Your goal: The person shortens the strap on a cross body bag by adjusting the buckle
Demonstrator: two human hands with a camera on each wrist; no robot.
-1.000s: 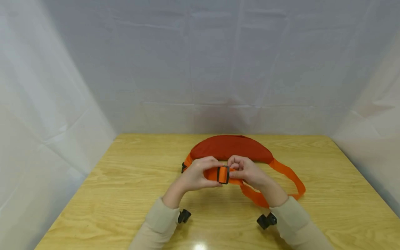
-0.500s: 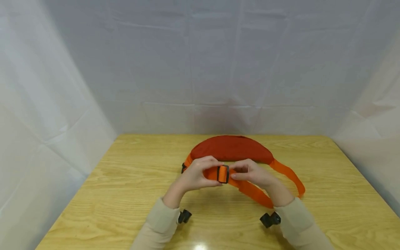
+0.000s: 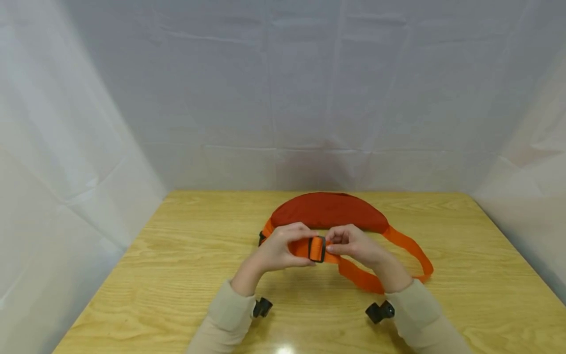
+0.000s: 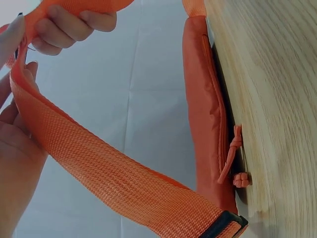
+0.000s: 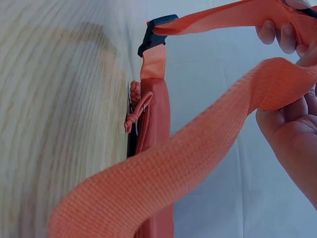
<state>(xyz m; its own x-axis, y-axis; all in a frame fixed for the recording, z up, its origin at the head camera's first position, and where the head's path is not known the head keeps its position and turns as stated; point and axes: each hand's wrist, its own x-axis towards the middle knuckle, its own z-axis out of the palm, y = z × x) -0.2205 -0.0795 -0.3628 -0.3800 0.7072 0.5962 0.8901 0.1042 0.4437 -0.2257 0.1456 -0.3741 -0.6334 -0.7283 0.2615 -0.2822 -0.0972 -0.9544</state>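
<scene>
Right hand (image 3: 358, 246) edged toward buckle (image 3: 322, 250), pinching strap (image 3: 362, 280) beside it; my left hand (image 3: 275, 250) grips buckle edges. Strap likely soft, light; buckle stiff, best held just left of right fingers (image 3: 338, 249).

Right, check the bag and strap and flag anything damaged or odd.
Nothing stands out. The bag rests on the table with no visible tear, and the strap shows no obvious damage. The left hand holds the slider; the right hand pinches the strap.

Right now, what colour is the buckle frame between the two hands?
The buckle frame is black; the head view shows it best.
</scene>
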